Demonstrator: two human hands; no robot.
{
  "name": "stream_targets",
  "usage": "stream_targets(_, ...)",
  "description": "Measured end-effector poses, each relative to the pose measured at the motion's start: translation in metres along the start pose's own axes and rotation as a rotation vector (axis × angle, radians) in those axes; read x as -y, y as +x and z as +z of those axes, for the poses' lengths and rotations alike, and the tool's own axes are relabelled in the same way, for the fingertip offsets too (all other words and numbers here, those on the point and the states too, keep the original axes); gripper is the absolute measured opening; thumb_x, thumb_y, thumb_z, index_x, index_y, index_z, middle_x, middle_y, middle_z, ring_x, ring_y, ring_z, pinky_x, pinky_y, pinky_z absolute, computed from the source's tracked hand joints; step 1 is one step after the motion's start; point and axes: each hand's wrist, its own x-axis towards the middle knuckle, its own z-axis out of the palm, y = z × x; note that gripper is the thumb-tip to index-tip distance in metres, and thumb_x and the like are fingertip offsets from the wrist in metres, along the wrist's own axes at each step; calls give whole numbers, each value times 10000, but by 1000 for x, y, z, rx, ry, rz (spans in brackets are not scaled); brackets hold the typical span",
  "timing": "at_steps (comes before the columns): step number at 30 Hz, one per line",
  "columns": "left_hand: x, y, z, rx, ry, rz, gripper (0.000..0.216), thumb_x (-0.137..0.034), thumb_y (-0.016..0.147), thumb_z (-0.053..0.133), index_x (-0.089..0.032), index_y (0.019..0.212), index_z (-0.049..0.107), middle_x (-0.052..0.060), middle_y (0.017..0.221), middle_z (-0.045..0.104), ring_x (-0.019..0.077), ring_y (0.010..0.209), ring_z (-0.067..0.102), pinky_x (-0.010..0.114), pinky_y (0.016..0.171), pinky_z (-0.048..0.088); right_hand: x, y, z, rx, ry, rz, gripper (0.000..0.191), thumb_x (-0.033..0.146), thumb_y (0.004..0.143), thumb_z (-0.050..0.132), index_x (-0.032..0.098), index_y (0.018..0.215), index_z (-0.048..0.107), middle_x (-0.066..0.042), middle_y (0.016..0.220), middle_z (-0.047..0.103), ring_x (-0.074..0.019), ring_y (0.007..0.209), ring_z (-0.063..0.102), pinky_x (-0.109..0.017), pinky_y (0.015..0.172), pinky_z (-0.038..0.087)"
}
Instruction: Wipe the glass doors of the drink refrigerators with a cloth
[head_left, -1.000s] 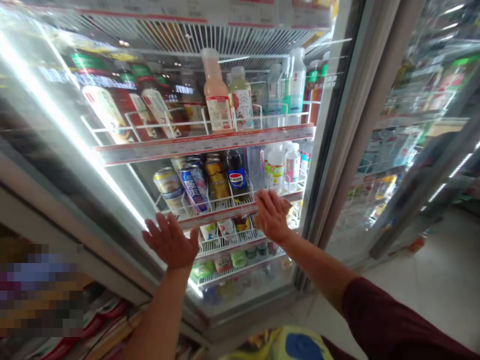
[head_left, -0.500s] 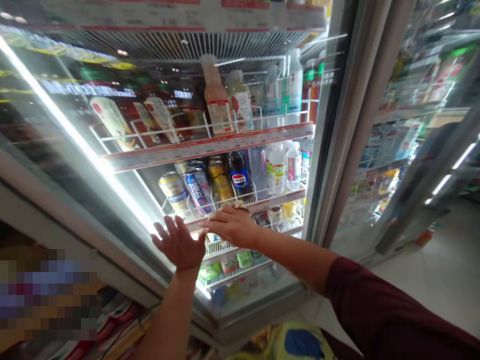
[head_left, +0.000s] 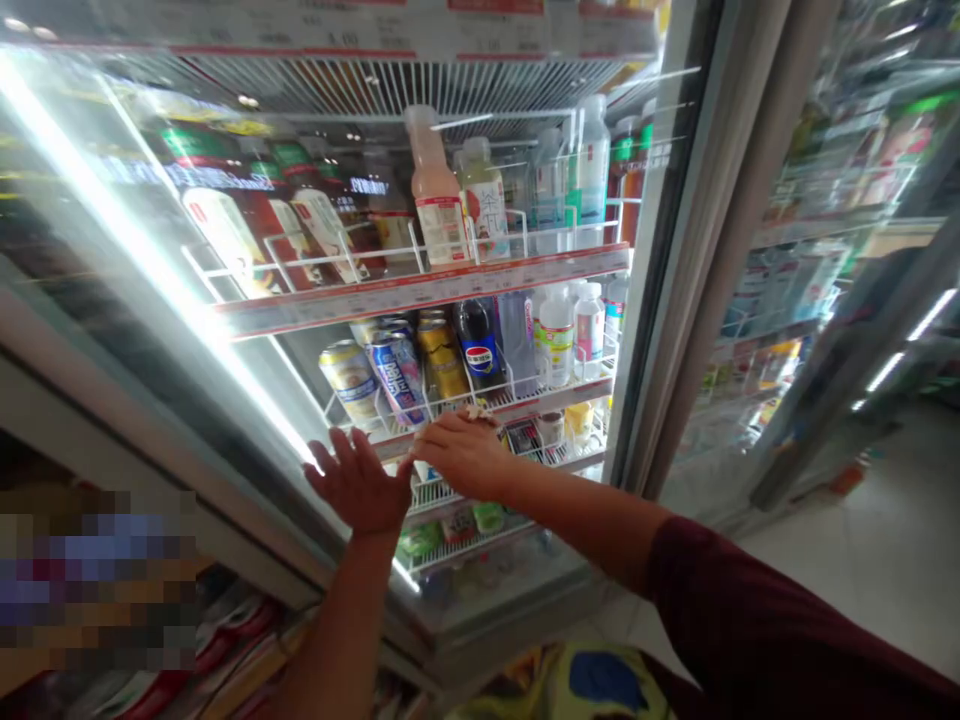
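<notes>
My left hand (head_left: 364, 485) is raised before a glass-fronted drinks cooler (head_left: 679, 250), fingers spread and nothing in it. Close to its thumb, my right hand (head_left: 465, 455) reaches across from the right with its back towards me. The right fingers are stretched to the left, lying close together. A small pale patch shows past the right knuckles; I cannot make out what it is. Just beyond the hands are a yellow-and-white can (head_left: 350, 382), a blue can (head_left: 397, 378), gold cans (head_left: 442, 358) and a dark cola bottle (head_left: 478, 345). Whether either hand touches the glass is unclear.
Higher up, a shelf holds a pink drink bottle (head_left: 436, 200) and a pale-labelled bottle (head_left: 486, 195). A bright light strip (head_left: 150, 270) runs along the cooler's left side. More glass-fronted shelves (head_left: 787, 280) stand to the right, above a tiled floor (head_left: 885, 540).
Both hands stay almost in place. The right fingers look slightly more bent. The light strip and the bottles at the upper left look brighter and clearer, with less reflection.
</notes>
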Motion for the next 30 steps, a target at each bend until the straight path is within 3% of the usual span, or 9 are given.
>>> stream_targets(7, 0, -1, 1, 11, -13, -28, 1043, -854, 947, 313, -66, 1624, 403, 271, 1678, 331, 350, 1689, 1, 649, 1373, -12, -1, -5, -3, -125, -26, 67, 99, 215, 1061, 631, 190, 1091, 723, -59, 1096, 715, -207, 1026, 573, -334, 889, 484)
stream_targets(11, 1, -1, -1, 33, -42, -56, 1040, -866, 934, 309, -102, 1634, 393, 253, 1684, 330, 353, 1690, -5, 665, 1370, -23, -21, -12, -14, -221, -65, 184, 182, 230, 1083, 569, 211, 1120, 747, -64, 1118, 725, -207, 1061, 614, -356, 995, 487)
stream_targets(14, 0, 1, -3, 52, -65, -65, 967, -826, 950, 329, -148, 1634, 401, 221, 1692, 332, 324, 1694, -12, 650, 1381, -33, -40, -25, -19, -266, -119, 283, 295, 227, 1103, 496, 210, 1285, 728, -103, 1291, 700, -257, 1241, 613, -433, 1139, 441)
stream_targets(16, -2, 3, -3, 60, -72, -77, 941, -802, 959, 322, -149, 1632, 400, 222, 1688, 334, 324, 1694, -6, 657, 1378, -40, -46, -39, -16, -263, -156, 314, 403, 278, 1103, 494, 187, 1470, 636, -145, 1468, 615, -325, 1416, 529, -517, 1218, 378)
stream_targets(18, -6, 3, -3, 67, -76, -92, 934, -785, 966, 307, -129, 1623, 406, 239, 1674, 346, 341, 1691, 8, 677, 1367, -38, -42, -58, -11, -212, -174, 261, 521, 348, 1086, 537, 187, 1581, 542, -143, 1576, 535, -339, 1519, 443, -532, 1266, 338)
stream_targets(23, -17, 8, -16, 79, -73, -111, 852, -753, 964, 353, -149, 1548, 495, 230, 1622, 411, 354, 1662, 145, 646, 1369, 33, -36, -95, -17, -12, -136, -33, 529, 204, 998, 580, 306, 1516, 611, 28, 1553, 585, -132, 1483, 507, -289, 1298, 354)
stream_targets(25, -19, 24, -31, 78, -61, -92, 820, -760, 956, 359, -161, 1474, 573, 224, 1572, 463, 370, 1602, 270, 644, 1348, 127, -54, -92, -35, -3, -139, -26, 567, 186, 998, 567, 315, 1550, 571, 30, 1574, 562, -131, 1512, 475, -316, 1337, 314)
stream_targets(27, -16, 54, -50, 65, -38, -61, 833, -779, 956, 313, -158, 1416, 625, 216, 1535, 494, 365, 1525, 371, 637, 1318, 191, -78, -78, -57, -59, -167, 72, 619, 189, 1037, 506, 256, 1648, 435, -40, 1658, 455, -199, 1600, 350, -449, 1377, 250)
stream_targets(30, -3, 118, -76, 28, 12, 0, 987, -827, 950, 194, -96, 1519, 534, 205, 1647, 359, 339, 1578, 275, 608, 1344, 117, -102, -52, -77, -296, -188, 294, 649, 173, 1083, 348, 149, 1716, 205, -134, 1767, 162, -293, 1672, 119, -604, 1354, 249)
